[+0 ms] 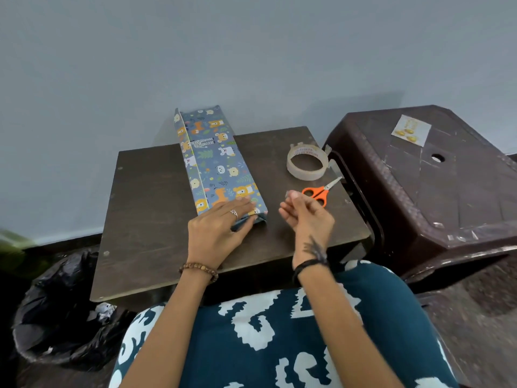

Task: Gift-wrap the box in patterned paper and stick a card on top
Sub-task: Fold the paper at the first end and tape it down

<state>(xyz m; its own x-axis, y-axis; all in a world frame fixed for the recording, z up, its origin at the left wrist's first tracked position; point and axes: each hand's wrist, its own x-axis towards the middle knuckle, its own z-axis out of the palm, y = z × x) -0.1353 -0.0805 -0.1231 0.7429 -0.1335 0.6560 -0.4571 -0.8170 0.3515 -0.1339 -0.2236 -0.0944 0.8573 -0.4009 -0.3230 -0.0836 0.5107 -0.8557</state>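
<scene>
A long box wrapped in blue paper with cartoon animals (pixel 216 161) lies on the small dark table (pixel 145 208), running from the wall toward me. My left hand (pixel 221 228) lies flat on its near end, fingers straight on top and thumb against the folded end flap. My right hand (pixel 305 217) hovers just right of the box with curled fingers. It pinches what looks like a small piece of clear tape (pixel 290 194) at the fingertips. A small card with gold marks (pixel 410 128) lies on the brown plastic stool (pixel 436 191) to the right.
A roll of tape (pixel 307 163) and orange-handled scissors (pixel 319 191) sit on the table's right side. The stool stands against the table's right edge. A bin lined with a black bag (pixel 56 309) stands at lower left. The wall is close behind.
</scene>
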